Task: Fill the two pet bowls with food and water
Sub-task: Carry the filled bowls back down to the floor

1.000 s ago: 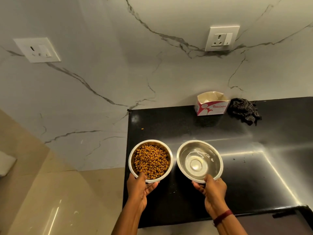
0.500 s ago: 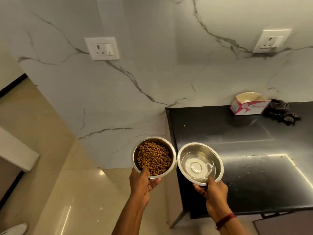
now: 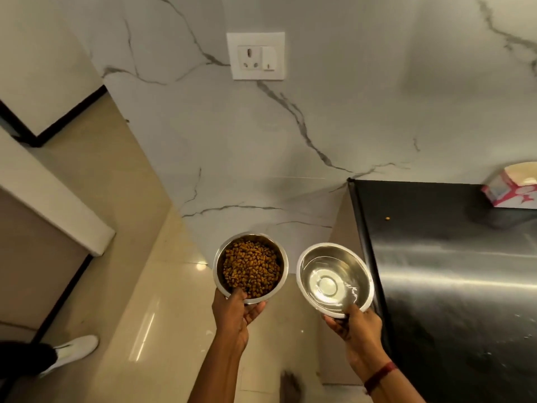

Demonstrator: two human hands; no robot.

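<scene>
Two steel pet bowls are held in the air over the beige floor, left of the black counter. The food bowl is full of brown kibble; my left hand grips its near rim, thumb inside and fingers underneath. The water bowl holds clear water that tilts and glints; my right hand pinches its near rim the same way. The bowls hang side by side, a small gap between them.
The black counter runs along the right, with one stray kibble and a red-and-white carton at its back. A marble wall with a socket stands ahead. A white shoe is on the floor at lower left.
Both bowls have been lifted off the counter and carried left, now over the floor. The view has swung left, so the counter slid to the right edge.
</scene>
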